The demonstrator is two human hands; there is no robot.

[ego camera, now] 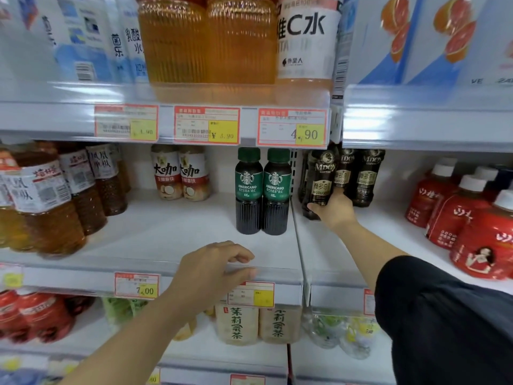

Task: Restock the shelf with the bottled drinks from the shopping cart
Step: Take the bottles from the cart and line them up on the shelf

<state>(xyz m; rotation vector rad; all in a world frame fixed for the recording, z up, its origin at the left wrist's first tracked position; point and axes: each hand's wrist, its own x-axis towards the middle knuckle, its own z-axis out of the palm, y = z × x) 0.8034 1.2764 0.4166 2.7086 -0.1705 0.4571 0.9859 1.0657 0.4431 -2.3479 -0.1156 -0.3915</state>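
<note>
Gripping: right hand (334,209) curls round a dark coffee bottle (319,182), just right of the green-capped bottles (262,190) on the shelf (166,232).
Left hand (213,269): relaxed, resting on shelf edge before the green-capped bottles.

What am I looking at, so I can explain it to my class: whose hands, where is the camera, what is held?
No machine here: a person restocks a shop shelf with bare hands. The one picture comes from a wide-angle camera worn on the person's head, looking forward and down, so both arms reach in from below. The right hand grips a dark coffee bottle beside others of its kind. The left hand holds nothing; its fingers lie at the front edge of the white shelf. At that level stand two green Americano bottles, brown tea bottles at the left and red bottles at the right.
</note>
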